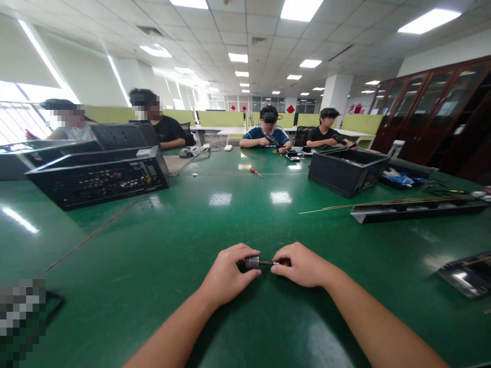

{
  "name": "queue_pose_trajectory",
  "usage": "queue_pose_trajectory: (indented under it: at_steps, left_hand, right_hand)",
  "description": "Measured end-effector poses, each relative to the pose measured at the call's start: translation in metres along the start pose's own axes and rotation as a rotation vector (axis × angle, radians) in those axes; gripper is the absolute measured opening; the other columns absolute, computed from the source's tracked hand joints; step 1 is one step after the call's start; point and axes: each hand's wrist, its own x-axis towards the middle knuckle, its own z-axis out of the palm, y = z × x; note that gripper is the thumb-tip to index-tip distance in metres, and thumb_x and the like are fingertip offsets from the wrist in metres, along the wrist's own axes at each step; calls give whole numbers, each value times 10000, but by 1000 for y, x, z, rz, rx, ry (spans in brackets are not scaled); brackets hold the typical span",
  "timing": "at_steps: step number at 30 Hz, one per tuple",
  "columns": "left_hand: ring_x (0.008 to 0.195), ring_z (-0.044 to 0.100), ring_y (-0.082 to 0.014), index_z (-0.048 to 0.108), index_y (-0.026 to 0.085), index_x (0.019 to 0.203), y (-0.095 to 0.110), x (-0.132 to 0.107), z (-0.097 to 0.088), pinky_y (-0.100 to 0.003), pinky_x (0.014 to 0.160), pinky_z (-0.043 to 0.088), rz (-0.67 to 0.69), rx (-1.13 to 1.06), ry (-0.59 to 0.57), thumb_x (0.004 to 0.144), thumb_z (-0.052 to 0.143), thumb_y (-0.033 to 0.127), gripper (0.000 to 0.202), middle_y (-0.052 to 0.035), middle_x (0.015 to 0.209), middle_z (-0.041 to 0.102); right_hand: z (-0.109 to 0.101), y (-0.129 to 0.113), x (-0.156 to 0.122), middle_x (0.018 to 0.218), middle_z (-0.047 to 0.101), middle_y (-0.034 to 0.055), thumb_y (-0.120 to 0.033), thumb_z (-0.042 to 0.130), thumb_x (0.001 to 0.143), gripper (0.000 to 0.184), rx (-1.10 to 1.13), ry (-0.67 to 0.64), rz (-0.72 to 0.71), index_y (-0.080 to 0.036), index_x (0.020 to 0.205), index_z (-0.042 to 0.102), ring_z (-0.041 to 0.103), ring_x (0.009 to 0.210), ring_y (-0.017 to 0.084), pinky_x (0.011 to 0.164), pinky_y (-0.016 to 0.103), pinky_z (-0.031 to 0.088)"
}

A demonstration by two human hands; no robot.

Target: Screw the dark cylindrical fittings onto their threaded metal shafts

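Observation:
Low over the green table, my left hand [232, 273] grips a dark cylindrical tool [252, 262] with a grey metal collar. A thin dark shaft [265, 263] runs from this collar toward the right. Its far end sits between the thumb and fingers of my right hand [299, 265], where something small and shiny shows. Most of the tool's body is hidden inside my left palm, so its exact kind cannot be made out.
A red screwdriver [255, 171] lies farther back on the green table [245, 214]. Black computer cases stand at left [103, 176] and right [345, 171]. Thin rods rest on a black metal strip [418, 210]. Several people sit across the table.

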Motion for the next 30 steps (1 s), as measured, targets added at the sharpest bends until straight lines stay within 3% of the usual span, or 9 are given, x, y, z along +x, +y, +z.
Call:
queue_pose_trajectory:
  at_steps: [30]
  left_hand:
    - [890,647,-182,719,233,1012,-2,1,-2,-308,831,502,10,-2,6,720,763,150,306,-16,953,704]
  right_hand:
    - [-2,1,-1,749,685,16,-336,598,882,208,-5,-9,22,-182,891,737,566,655,126,590,225,350]
